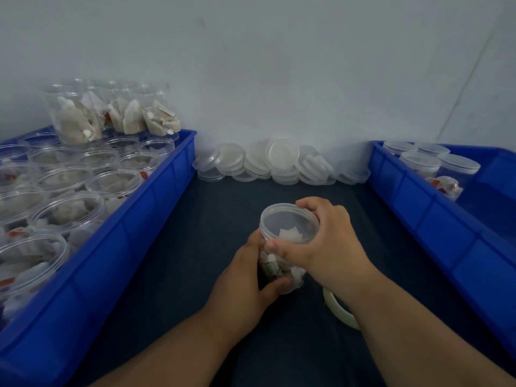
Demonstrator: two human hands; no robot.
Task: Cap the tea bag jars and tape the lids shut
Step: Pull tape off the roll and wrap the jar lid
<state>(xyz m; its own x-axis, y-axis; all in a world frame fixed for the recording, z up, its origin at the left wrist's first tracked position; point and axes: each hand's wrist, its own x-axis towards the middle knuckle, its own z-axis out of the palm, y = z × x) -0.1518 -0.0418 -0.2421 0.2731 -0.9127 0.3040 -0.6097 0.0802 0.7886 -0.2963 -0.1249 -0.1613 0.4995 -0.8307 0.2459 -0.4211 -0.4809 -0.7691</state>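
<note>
A clear plastic jar (279,270) with tea bags inside stands on the dark table (195,261) in the middle. My left hand (245,283) grips the jar's body from the left. A clear lid (289,220) sits on the jar's mouth, and my right hand (324,241) curls round its rim, thumb at the front and fingers at the back. A roll of clear tape (336,310) lies on the table beneath my right forearm, partly hidden.
A blue bin (134,241) on the left holds several open jars of tea bags, with more stacked at its far end. A blue bin (435,219) on the right holds several capped jars (424,163). Loose lids (279,163) are piled along the wall.
</note>
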